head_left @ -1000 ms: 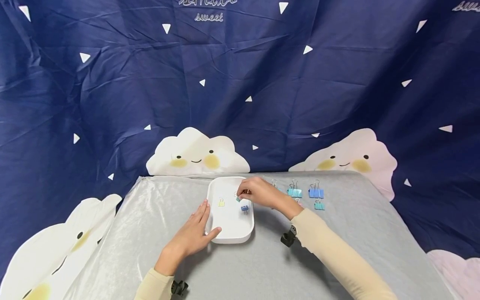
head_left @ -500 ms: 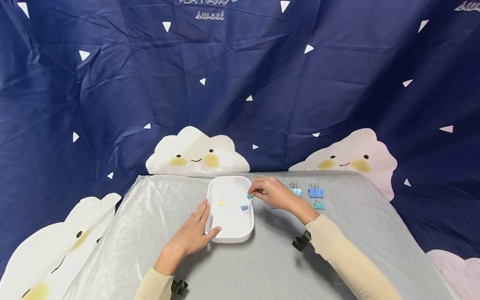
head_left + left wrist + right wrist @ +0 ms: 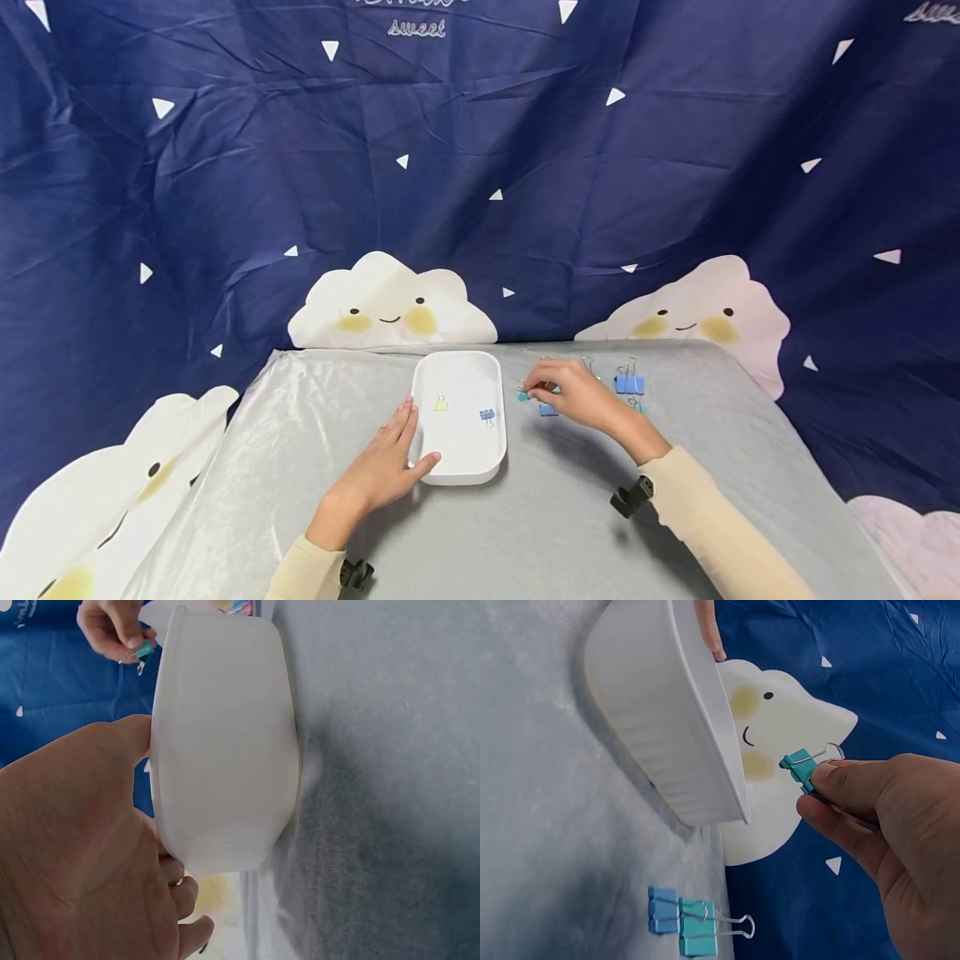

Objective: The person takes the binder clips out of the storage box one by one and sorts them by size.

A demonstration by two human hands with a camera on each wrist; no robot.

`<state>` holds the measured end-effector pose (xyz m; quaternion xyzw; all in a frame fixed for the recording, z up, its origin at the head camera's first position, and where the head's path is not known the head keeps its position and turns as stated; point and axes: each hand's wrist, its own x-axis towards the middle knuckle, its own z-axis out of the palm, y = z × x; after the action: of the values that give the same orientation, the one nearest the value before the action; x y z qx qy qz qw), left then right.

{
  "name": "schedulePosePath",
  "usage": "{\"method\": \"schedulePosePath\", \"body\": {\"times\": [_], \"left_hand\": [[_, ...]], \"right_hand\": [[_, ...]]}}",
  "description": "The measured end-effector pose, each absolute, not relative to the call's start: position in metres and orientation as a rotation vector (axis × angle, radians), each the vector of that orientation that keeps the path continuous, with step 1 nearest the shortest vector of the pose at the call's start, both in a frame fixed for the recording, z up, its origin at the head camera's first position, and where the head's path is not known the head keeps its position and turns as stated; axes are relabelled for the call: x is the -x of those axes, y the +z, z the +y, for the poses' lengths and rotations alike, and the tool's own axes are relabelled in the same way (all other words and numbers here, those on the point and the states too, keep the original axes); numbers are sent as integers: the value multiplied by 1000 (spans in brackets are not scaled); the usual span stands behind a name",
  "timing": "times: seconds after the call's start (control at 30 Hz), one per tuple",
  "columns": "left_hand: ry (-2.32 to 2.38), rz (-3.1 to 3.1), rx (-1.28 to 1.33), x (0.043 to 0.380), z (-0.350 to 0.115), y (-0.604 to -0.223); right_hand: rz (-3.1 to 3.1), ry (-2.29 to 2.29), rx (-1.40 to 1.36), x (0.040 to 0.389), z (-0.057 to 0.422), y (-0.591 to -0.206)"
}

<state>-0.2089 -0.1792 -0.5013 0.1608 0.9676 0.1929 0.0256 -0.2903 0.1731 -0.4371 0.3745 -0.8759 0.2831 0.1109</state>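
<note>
My right hand (image 3: 581, 392) is in the air to the right of the white tray (image 3: 459, 475), pinching a small teal binder clip (image 3: 802, 769) between thumb and fingers. The clip's wire handle sticks out above the thumb in the right wrist view. Inside the tray lie a small yellow binder clip (image 3: 441, 405) and a small blue one (image 3: 487, 414), apart from each other. My left hand (image 3: 375, 467) rests on the tray's left rim, its fingers extended along the side and its thumb over the near edge.
Beyond the right hand, more binder clips sit on the grey cloth (image 3: 540, 517): a large blue clip (image 3: 630, 384), a teal one (image 3: 637, 406) partly hidden by the hand, and a smaller blue clip (image 3: 549, 410). A dark blue curtain (image 3: 480, 167) hangs behind.
Pinching the teal binder clip, my right hand has moved from over the tray, across its right rim, to the cloth side. The left hand and tray stay where they were.
</note>
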Motion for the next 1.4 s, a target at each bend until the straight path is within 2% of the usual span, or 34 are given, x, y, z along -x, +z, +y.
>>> {"method": "schedulePosePath", "body": {"times": [0.67, 1.4], "left_hand": [[616, 2992, -503, 209, -181, -505], [624, 2993, -500, 209, -180, -504]], "right_hand": [[-2586, 926, -980, 275, 211, -485], [-2706, 929, -800, 268, 217, -537]]}}
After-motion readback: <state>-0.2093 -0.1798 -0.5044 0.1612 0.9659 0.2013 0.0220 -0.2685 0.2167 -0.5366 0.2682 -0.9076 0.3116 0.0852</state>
